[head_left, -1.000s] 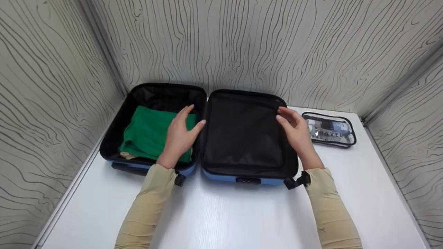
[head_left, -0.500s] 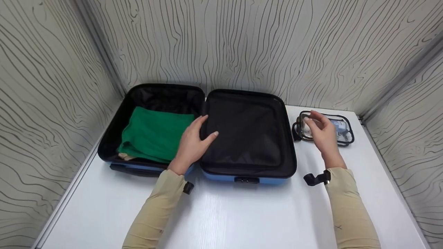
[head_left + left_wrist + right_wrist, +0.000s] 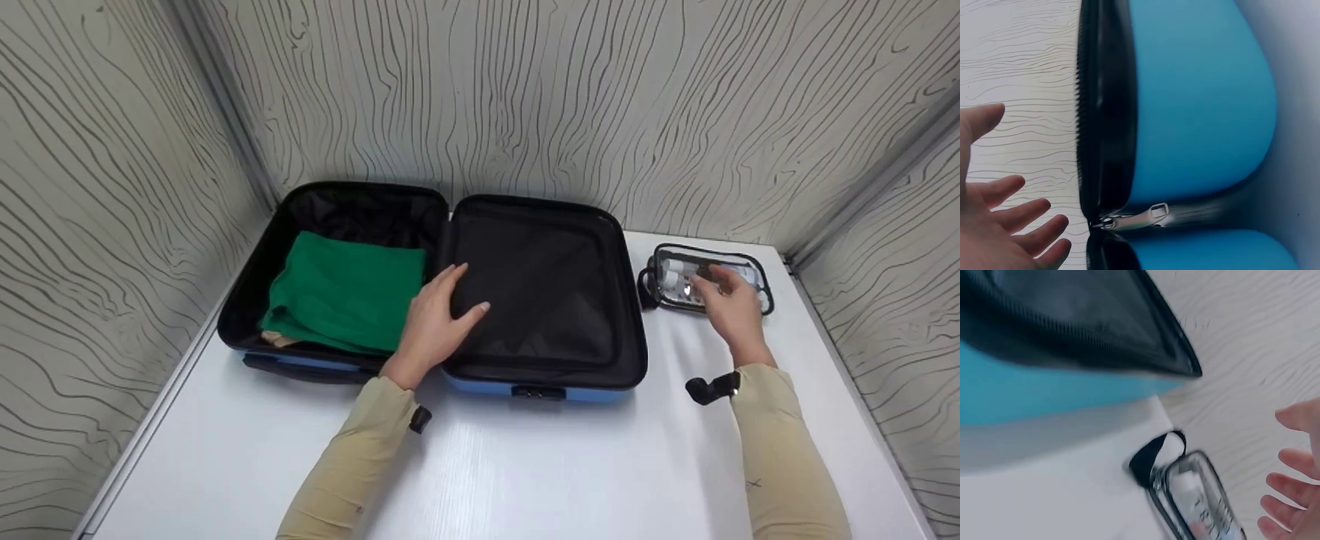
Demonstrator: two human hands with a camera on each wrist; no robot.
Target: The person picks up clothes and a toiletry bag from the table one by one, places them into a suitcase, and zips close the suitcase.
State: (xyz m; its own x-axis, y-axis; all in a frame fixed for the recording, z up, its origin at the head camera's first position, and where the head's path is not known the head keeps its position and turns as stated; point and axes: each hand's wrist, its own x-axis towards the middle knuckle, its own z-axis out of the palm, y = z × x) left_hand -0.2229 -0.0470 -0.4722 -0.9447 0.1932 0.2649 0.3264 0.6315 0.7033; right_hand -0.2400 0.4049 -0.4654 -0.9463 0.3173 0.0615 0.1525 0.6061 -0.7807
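Note:
A blue suitcase (image 3: pixel 465 387) lies opened flat on the table, with both black-lined halves facing up. Folded green cloth (image 3: pixel 345 289) fills much of its left half, and a beige edge peeks out beneath. My left hand (image 3: pixel 435 322), fingers spread, hovers over the hinge between the halves. In the left wrist view its fingers are beside the zipper pull (image 3: pixel 1137 219) and touch nothing. My right hand (image 3: pixel 735 304) is over the clear travel pouch (image 3: pixel 679 259), fingers loosely bent and holding nothing. Small bottles show through the pouch, which has a black loop strap (image 3: pixel 1148 458).
A mesh-covered panel (image 3: pixel 536 292) closes the suitcase's right half. Patterned walls (image 3: pixel 525 97) stand behind and on both sides of the white table (image 3: pixel 540 472). A combination lock (image 3: pixel 538 392) is on the suitcase's front edge.
My right hand has moved right, from over the suitcase's right edge to over the pouch. My left hand has shifted right and nearer, off the green cloth to the hinge.

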